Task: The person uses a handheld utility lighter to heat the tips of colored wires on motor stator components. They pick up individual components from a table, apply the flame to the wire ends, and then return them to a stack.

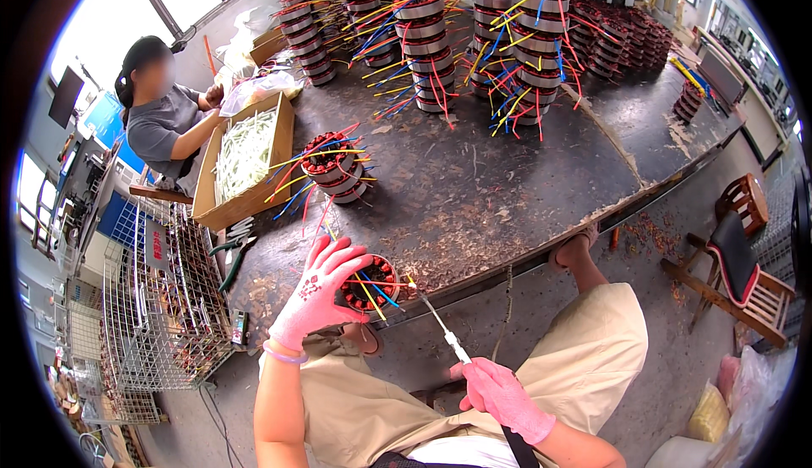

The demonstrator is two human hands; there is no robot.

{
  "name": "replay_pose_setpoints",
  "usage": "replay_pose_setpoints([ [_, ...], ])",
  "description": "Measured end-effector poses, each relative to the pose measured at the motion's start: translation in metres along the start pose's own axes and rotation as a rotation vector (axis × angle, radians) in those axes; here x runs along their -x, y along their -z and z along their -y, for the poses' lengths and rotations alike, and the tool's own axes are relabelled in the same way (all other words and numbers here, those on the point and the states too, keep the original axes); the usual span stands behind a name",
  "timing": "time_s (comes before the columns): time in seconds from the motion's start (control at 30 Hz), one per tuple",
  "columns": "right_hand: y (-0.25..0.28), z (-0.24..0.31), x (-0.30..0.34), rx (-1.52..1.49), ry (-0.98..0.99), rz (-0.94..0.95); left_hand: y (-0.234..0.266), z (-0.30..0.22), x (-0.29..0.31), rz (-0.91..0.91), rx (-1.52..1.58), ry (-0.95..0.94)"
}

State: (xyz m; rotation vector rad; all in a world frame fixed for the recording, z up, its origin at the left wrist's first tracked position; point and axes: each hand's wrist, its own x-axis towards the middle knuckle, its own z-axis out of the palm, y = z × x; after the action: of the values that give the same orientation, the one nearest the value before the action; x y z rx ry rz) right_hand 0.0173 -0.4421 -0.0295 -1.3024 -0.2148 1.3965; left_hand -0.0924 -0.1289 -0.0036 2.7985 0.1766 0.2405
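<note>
My left hand [320,289], in a pink glove, grips a motor stator [369,299] at the table's near edge, its fingers curved over the stator's left side. Red windings show inside the stator's metal ring. Blue, yellow and red wires stick out of it toward the right. My right hand [499,392], also gloved in pink, closes round a slim tool [452,341] with a white handle and a thin metal shaft. The tool's tip is close to the wire ends right of the stator; contact cannot be made out.
A short stator stack [342,184] stands beyond my left hand. Taller stacks [427,53] fill the back of the worktable [474,189]. At the left are a cardboard box [283,142] of white tubes, pliers [233,269], a wire cart [152,316] and a seated person [161,121].
</note>
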Motion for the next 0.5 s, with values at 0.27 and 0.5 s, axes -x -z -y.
replay_pose_setpoints([
  [0.27, 0.0005, -0.0012, -0.0004, 0.032, 0.016, -0.001, 0.0005, -0.0001, 0.0000, 0.005, -0.007, 0.003],
  [0.5, 0.0012, -0.0012, -0.0008, 0.006, 0.009, -0.004, -0.0007, 0.0016, 0.0015, 0.002, -0.025, 0.005],
])
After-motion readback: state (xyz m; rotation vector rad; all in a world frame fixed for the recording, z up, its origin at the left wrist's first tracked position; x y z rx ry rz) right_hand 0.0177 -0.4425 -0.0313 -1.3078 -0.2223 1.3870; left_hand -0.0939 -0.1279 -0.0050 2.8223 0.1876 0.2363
